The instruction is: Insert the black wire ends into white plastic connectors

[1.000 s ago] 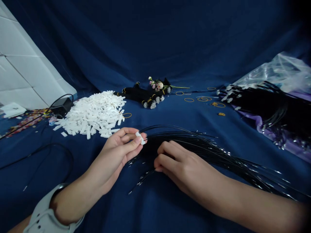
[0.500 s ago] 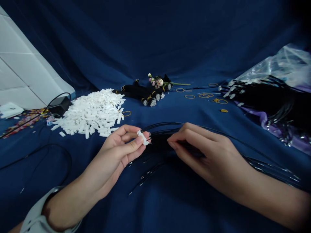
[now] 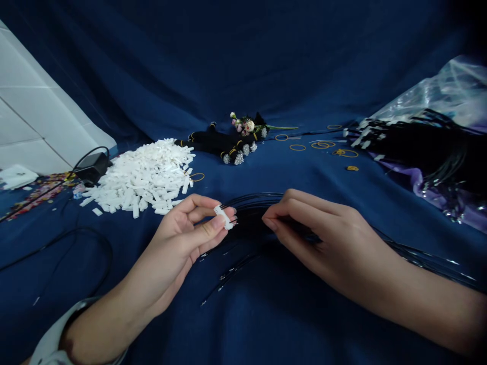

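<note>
My left hand [image 3: 194,228] is closed, with the thumb and fingers pinching a small white connector housing [image 3: 223,217]. Several black wires [image 3: 254,197] run from the housing's upper end and arch off to the right, passing behind my right hand [image 3: 308,223]. That hand is closed in a pinch a short way right of the housing, its fingertips over the dark bundle of wires. Whatever lies between those fingertips is hidden. Below and between the hands, loose black wire ends with metal terminals [image 3: 220,288] rest on the blue cloth [image 3: 243,329].
A heap of white connector housings [image 3: 140,175] lies behind my left hand. Tied black wire bundles [image 3: 209,143] and artificial flowers [image 3: 247,125] lie at the back. Yellow rubber bands [image 3: 322,145] are scattered right of them. More black wires with white connectors [image 3: 422,142] pile up at far right.
Both hands stay almost in place, still pinching. The black wires beyond my right wrist have shifted a little, and the view has tilted slightly.
</note>
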{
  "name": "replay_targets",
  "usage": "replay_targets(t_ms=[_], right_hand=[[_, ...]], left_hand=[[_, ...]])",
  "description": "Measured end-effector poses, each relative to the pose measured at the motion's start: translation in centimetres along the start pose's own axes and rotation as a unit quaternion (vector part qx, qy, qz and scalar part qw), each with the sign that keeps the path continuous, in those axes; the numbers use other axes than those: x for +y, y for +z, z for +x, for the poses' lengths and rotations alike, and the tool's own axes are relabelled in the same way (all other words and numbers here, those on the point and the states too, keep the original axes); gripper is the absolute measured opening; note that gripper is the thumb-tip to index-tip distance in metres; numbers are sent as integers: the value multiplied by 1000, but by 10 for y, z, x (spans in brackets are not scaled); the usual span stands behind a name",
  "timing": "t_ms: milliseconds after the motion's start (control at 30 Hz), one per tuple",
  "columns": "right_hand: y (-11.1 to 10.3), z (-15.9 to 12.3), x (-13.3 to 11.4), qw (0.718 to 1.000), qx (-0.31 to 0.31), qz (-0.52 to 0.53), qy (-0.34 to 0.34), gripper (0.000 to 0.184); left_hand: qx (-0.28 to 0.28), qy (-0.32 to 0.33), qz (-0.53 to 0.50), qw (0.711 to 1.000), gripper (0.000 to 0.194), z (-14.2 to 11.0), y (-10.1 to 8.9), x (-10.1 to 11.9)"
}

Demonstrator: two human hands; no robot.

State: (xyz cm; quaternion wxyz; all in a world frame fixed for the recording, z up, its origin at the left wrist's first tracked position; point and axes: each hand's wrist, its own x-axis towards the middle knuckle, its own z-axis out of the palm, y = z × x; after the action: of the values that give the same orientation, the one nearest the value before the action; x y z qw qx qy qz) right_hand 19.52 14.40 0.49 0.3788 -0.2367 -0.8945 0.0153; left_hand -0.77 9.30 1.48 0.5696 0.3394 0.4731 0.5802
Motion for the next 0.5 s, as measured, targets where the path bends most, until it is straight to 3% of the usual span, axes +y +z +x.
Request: replay_targets(t_ms=[500], right_hand=[[-2, -1, -2, 1000, -6, 0, -9, 11]], left_hand=[[-15, 15, 19, 1000, 15, 0, 0, 0]])
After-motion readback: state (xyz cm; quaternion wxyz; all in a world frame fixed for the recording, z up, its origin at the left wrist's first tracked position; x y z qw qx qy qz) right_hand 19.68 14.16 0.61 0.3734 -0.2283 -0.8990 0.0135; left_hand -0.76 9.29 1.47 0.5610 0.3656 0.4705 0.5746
